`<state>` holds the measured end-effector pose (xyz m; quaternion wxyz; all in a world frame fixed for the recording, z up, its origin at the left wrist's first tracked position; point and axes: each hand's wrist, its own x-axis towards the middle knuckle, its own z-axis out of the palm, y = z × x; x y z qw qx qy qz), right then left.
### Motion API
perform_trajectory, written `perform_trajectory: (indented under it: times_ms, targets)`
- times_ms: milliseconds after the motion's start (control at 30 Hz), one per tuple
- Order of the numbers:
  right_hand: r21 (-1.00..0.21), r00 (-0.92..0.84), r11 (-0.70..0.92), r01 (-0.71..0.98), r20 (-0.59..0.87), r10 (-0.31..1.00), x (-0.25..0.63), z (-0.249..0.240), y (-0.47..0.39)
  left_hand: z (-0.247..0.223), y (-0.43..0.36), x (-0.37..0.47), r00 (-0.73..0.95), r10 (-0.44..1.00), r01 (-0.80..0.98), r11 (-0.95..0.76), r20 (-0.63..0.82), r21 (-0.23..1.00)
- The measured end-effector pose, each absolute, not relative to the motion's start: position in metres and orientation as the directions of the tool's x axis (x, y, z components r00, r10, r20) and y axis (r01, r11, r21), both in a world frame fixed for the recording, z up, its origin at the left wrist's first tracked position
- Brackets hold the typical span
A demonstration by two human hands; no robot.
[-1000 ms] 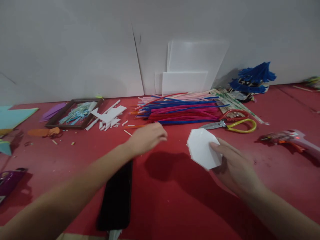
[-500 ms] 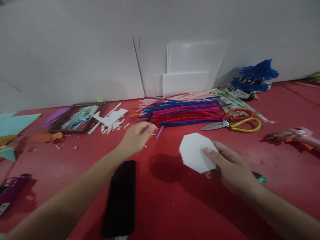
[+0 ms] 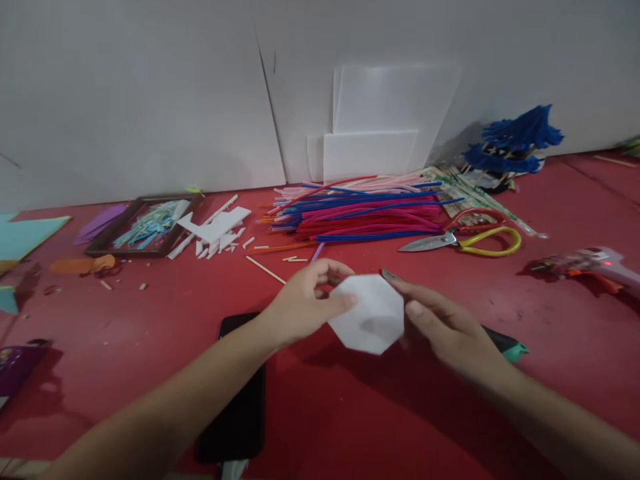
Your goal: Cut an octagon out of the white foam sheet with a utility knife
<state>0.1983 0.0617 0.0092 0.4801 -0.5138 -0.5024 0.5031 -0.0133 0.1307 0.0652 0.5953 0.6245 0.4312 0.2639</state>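
My left hand (image 3: 305,300) pinches a white octagonal piece of card (image 3: 367,317), thumb on its top face and fingers behind. The card is held above the red table, roughly in the middle of the view. My right hand (image 3: 450,327) is closed around a utility knife (image 3: 505,345). Its black and green end sticks out behind the hand, and a grey blade tip shows past the fingertips near the card's upper right edge. Whether the right fingers touch the card I cannot tell. Under my left forearm lies a black phone (image 3: 235,413), partly covered.
Behind the hands lies a pile of coloured pipe cleaners (image 3: 370,213), with scissors (image 3: 460,240) at its right. A glue gun (image 3: 585,263) is far right. White scraps (image 3: 215,230) and a brown frame (image 3: 143,227) are left. White sheets (image 3: 370,157) lean on the wall.
My left hand has come right and taken hold of the card. The card has shifted left, out of the right hand's thumb grip. A thin stick now lies on the table behind the left hand.
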Motion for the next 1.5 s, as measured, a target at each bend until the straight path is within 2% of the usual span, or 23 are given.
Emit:
perform_trajectory:
  times_ms: [133,433,667,967,1267,1500]
  targets:
    - [-0.999,-0.018,-0.036,-0.002,-0.036,0.999,0.199,0.014,0.063,0.064,0.131,-0.018,0.399,0.899,0.133,0.137,-0.18,0.982]
    - [-0.997,-0.007,-0.042,0.057,-0.043,0.999,0.2,0.022,0.063,0.059,0.124,-0.021,0.435,0.88,0.067,0.179,-0.19,0.982]
    - [-0.993,-0.026,-0.033,0.116,-0.036,0.999,0.2,0.025,0.063,0.061,0.125,-0.027,0.394,0.895,0.081,0.193,-0.209,0.978]
    - [-0.989,-0.018,-0.017,0.145,-0.02,1.0,0.197,0.029,0.064,0.058,0.121,-0.029,0.434,0.885,0.025,0.177,-0.171,0.984]
    - [-0.996,0.163,0.006,0.092,0.021,0.986,0.208,0.031,0.067,0.053,0.125,-0.032,0.377,0.901,-0.008,0.237,-0.216,0.972]
    - [-0.998,0.18,-0.008,0.065,0.004,0.984,0.207,0.021,0.067,0.051,0.123,-0.034,0.412,0.861,0.044,0.307,-0.297,0.951]
